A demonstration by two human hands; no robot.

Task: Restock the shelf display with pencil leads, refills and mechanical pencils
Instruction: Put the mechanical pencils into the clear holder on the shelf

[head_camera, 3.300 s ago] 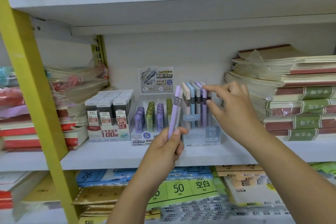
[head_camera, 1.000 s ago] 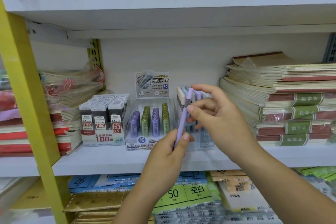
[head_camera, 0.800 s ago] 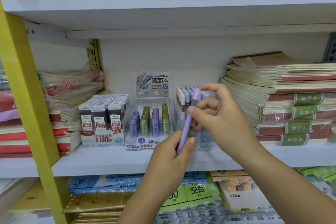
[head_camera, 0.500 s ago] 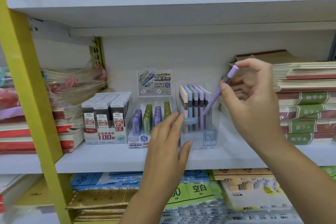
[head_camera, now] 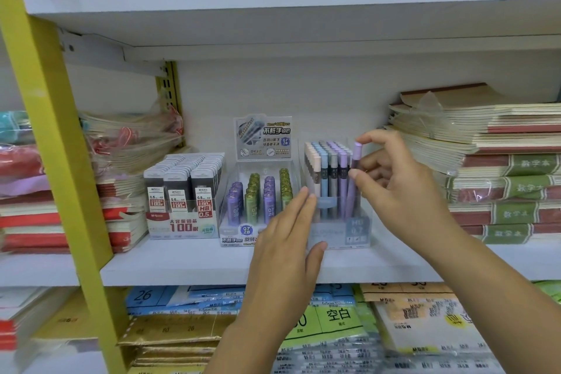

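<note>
- On the shelf, the right hand pinches a purple pencil standing front-right in the clear pencil box.
- Against that box's left front rests the left hand, fingers straight.

Purple mech. pencil, near-upright, pinched by right hand, lower end in clear display box front-right.

Bright, even light falls from the front, and only the underside of the upper shelf lies in grey shade. The plastic wrap at the left shines faintly. The left hand looks a little soft, and the paper packs at the bottom edge are smeared. The yellow post leans, bent by the wide lens.
</note>
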